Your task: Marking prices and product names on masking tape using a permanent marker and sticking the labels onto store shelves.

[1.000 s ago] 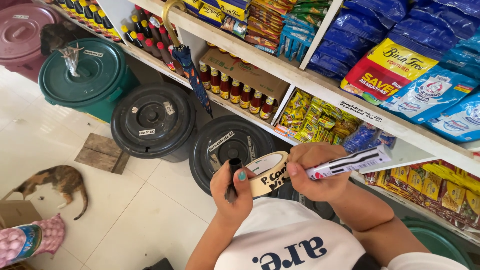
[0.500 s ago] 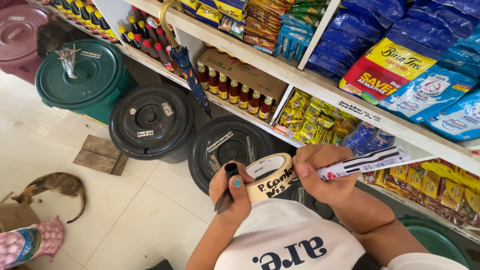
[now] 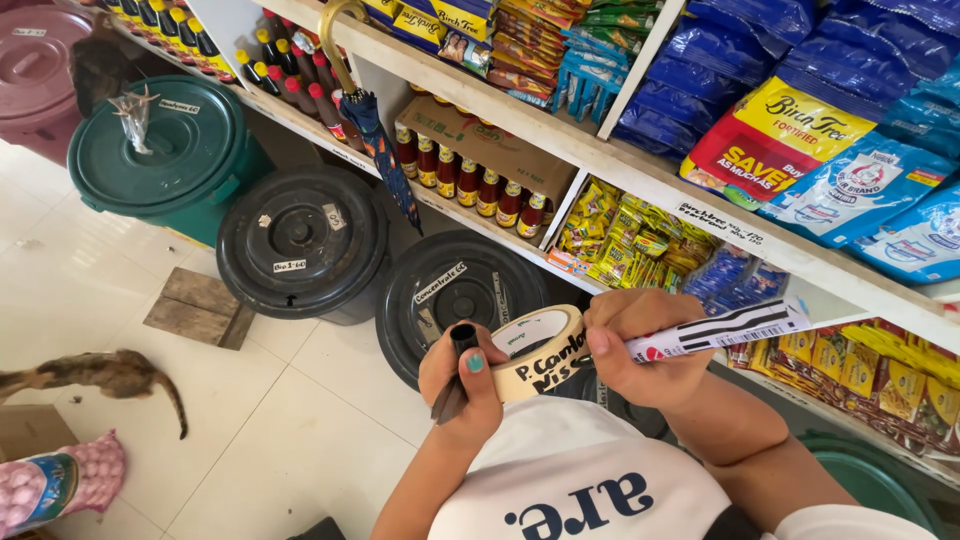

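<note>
Since a moment ago, drawn nearer the chest, cat farther left. Masking-tape roll (image 3: 535,352), light, stiff ring, pinched at rim by left hand (image 3: 462,372) alongside black cap (image 3: 455,372); marker (image 3: 718,331), slim, slick, clenched in right hand (image 3: 640,345), tip on tape.

The left hand (image 3: 462,375) grips a roll of masking tape (image 3: 537,352) along with a black marker cap (image 3: 463,337). The right hand (image 3: 640,345) presses a white marker (image 3: 715,333) to the tape, above black lidded bins (image 3: 300,240) under a stocked shelf (image 3: 640,170).
</note>
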